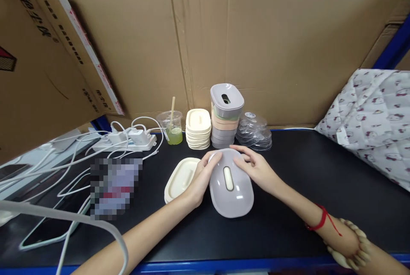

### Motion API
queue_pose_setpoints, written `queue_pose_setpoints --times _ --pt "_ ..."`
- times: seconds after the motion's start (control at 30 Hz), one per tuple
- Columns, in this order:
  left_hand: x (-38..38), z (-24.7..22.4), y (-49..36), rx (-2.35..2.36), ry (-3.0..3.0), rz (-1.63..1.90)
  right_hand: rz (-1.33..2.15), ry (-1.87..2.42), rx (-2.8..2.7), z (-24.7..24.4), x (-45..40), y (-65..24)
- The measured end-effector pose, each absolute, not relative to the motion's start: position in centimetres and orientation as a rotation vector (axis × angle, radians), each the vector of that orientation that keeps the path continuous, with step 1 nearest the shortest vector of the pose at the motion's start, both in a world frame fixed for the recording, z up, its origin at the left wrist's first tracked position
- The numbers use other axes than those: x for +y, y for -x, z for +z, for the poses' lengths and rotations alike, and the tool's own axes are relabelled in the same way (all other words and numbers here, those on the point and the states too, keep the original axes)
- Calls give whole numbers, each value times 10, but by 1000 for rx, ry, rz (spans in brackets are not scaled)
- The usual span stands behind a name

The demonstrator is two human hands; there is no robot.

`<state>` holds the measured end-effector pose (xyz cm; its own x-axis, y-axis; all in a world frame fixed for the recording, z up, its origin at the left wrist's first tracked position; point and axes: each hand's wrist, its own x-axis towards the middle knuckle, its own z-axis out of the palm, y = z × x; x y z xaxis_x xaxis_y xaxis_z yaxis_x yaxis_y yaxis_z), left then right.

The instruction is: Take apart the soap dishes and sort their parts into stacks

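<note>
A glossy grey-lilac oblong lid, with a cream strip showing in its oval slot, is between my two hands just above the black table. My left hand grips its upper left edge, thumb on top and fingers partly hidden. On the upper right edge rests my right hand, its fingers curled round the rim. What lies under the lid is hidden. Beside my left hand, a cream oblong lid with a raised middle ridge lies on the table, partly covered by the hand.
At the back stand a stack of cream lids, a tall stack of grey and peach containers, clear plastic domes and a cup with green liquid. Left are a power strip and loose white cables. A patterned quilted cloth hangs right.
</note>
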<state>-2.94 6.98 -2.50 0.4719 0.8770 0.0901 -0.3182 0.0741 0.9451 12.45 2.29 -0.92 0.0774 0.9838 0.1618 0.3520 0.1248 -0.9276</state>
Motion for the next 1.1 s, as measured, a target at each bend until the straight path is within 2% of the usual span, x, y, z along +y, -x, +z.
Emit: queue_pose_setpoints --times 0.13,0.3,0.37,0.47,0.63,0.77,0.83,1.1 --pt "72 -23 31 582 -1157 911 483 1502 -1593 -4 27 -135" --pt "71 -25 30 759 -1110 760 -303 1538 -1473 9 57 -168" --pt "70 -22 30 816 -1072 641 -398 1692 -1419 14 73 -181" --pt "67 -15 30 815 -1039 500 -286 1861 -1356 17 94 -195" --pt "62 -8 28 765 -919 439 -203 1809 -1348 14 105 -202" --pt "59 -10 25 702 -768 480 -387 1480 -1240 2 81 -200" --pt "59 -12 24 656 -762 487 -363 1332 -1247 -7 58 -198" --pt "61 -25 25 561 -796 494 61 1302 -1936 -29 -16 -181"
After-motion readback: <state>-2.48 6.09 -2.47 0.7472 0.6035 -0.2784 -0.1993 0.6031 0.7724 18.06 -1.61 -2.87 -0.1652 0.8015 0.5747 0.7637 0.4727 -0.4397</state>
